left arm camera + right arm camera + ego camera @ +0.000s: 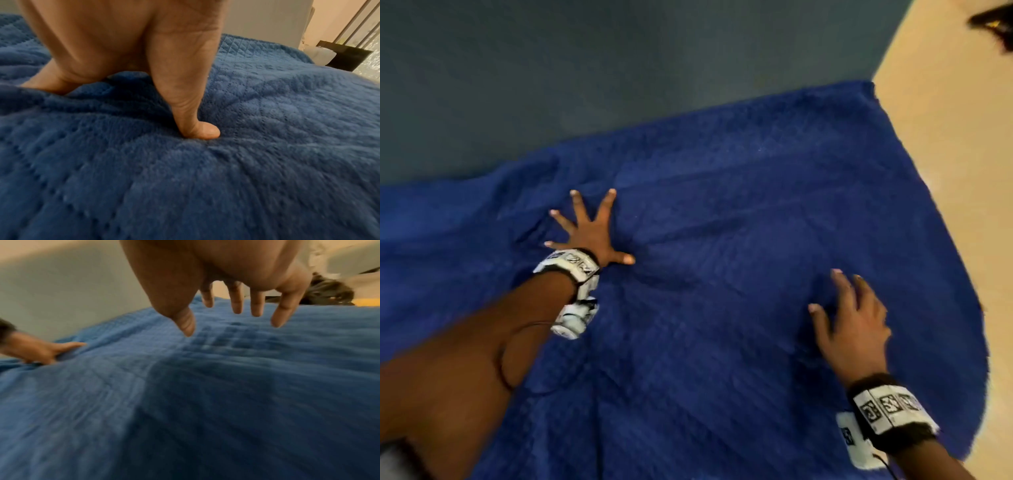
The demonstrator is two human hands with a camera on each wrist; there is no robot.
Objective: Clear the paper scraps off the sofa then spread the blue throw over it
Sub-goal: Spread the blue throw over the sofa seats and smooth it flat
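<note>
The blue quilted throw (722,222) lies spread over the seat and fills most of the head view. My left hand (589,229) presses flat on it at the left with fingers splayed wide; its thumb (197,129) digs into the fleece. My right hand (849,318) is at the right with straight, spread fingers, and the right wrist view shows the fingertips (236,308) hovering just above the throw (205,386). No paper scraps are visible. The sofa seat is hidden under the cloth.
The grey sofa back (585,85) runs along the far side of the throw. Beige floor (955,154) lies past the throw's right edge. A dark shaggy object (993,27) sits at the top right corner. A pale wall and a dark bracket (349,56) stand beyond.
</note>
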